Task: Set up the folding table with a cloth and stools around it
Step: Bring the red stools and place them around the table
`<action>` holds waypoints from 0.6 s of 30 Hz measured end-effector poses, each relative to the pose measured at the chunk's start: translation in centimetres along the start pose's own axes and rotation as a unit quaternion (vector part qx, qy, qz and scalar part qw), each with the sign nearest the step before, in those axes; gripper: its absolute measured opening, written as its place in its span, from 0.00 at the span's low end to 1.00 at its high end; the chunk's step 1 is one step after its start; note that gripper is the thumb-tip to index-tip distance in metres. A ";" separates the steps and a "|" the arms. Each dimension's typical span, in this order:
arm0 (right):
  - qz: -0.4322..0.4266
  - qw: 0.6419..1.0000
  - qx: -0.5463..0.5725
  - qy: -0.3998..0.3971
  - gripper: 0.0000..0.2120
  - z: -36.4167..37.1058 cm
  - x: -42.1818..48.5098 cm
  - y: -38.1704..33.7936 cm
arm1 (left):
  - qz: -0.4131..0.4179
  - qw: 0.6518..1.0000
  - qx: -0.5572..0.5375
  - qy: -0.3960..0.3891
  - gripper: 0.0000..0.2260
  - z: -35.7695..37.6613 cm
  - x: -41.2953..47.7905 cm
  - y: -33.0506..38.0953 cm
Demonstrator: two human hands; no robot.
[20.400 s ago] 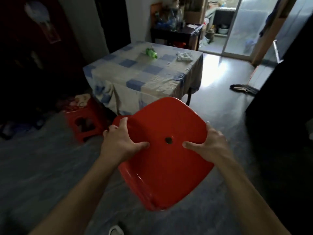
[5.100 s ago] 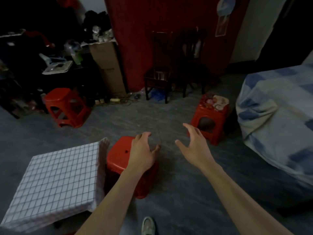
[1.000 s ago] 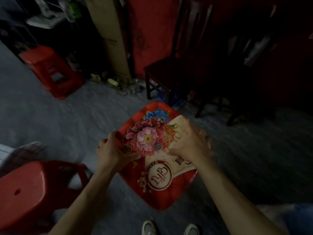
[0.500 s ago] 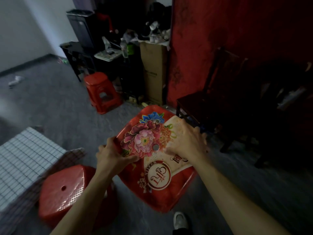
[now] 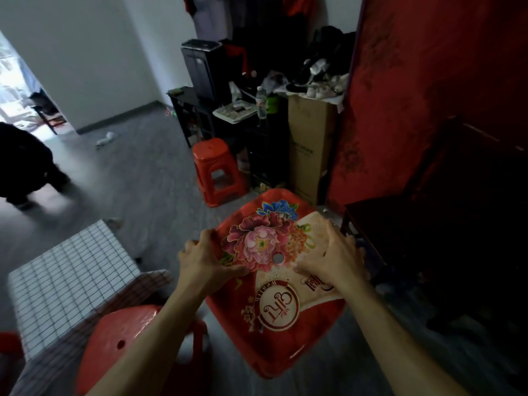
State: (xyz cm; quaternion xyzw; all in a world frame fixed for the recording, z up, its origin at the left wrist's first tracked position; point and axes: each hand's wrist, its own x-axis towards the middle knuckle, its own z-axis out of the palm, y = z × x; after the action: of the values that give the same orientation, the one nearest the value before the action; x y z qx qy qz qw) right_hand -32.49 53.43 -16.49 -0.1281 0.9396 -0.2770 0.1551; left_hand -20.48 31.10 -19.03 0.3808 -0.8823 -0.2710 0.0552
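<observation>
Just left of flowered stool (image 5: pixel 278 310), plain stool (image 5: pixel 123 338) beside checked table (image 5: pixel 71 275).

Red floral stool (image 5: pixel 274 284) — white black-gridded cloth (image 5: pixel 71 275) — red stool (image 5: pixel 217 170)

Head-worn wide-angle view, facing forward and steeply down. Both forearms enter from the bottom edge. The left hand (image 5: pixel 204 261) and right hand (image 5: pixel 331 258) lie just below frame centre, close to the lens, gripping a red plastic stool with a flower-printed seat (image 5: pixel 280 307). The grey floor (image 5: pixel 143 190) recedes to a bright doorway (image 5: pixel 17 90) at upper left. A white grid-patterned tablecloth (image 5: pixel 71 278) fills the lower left. Verticals splay outward toward the top.
</observation>
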 end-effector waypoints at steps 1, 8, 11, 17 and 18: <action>-0.005 1.000 -0.001 -0.006 0.58 0.0 1.3 -0.6 | -0.006 1.000 -0.003 0.005 0.46 -0.2 0.8 0.2; -0.021 0.999 0.000 -0.033 0.63 2.0 11.0 -6.2 | -0.047 0.998 -0.003 0.034 0.47 -2.2 8.3 -0.3; -0.030 0.998 -0.016 -0.044 0.63 3.6 15.5 -9.6 | -0.060 0.997 -0.008 0.045 0.47 -3.2 12.8 -1.7; -0.066 0.996 -0.045 -0.045 0.60 7.1 23.3 -18.0 | -0.088 0.994 -0.032 0.055 0.47 -5.4 22.3 -5.7; -0.066 0.995 -0.053 -0.046 0.61 7.7 24.4 -19.4 | -0.094 0.993 -0.040 0.056 0.47 -5.8 23.7 -6.4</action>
State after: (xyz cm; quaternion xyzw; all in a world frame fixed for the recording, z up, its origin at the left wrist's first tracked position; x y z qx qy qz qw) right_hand -49.15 26.00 -17.17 -0.2102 0.9342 -0.2304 0.1730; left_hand -31.30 8.32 -19.99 0.4745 -0.8263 -0.2884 0.0943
